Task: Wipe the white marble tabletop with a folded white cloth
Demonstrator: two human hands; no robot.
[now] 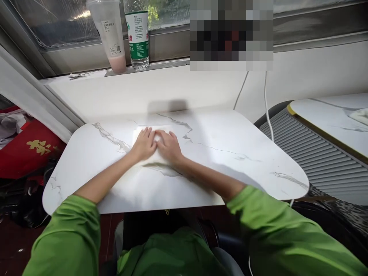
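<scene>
The head view is showing, nearest at the bottom of the frame, the wearer's green sleeves [69,230], from which two bare forearms are reaching up toward the centre. A white, grey-veined tabletop [230,138] is stretching across the middle. Just left of the frame's centre, a soft white piece [157,156] is lying on it, with a raised fold along its near edge; whether it is cloth or paper, I cannot tell. Both hands are resting on this piece, side by side. The left hand [144,143] is lying palm down, its fingers straight and close together. The right hand [169,147] is lying palm down too, fingers loosely bent and slightly parted, the thumbs almost meeting.

Farther out, a red bag [31,149] with a gold mark is sitting at the left edge, and a white cable [268,103] is hanging down the wall [212,88] at right of centre. Toward the upper left, a cup [110,42] with pink liquid and a green-labelled bottle [138,40] are standing close together on the windowsill [169,63].
</scene>
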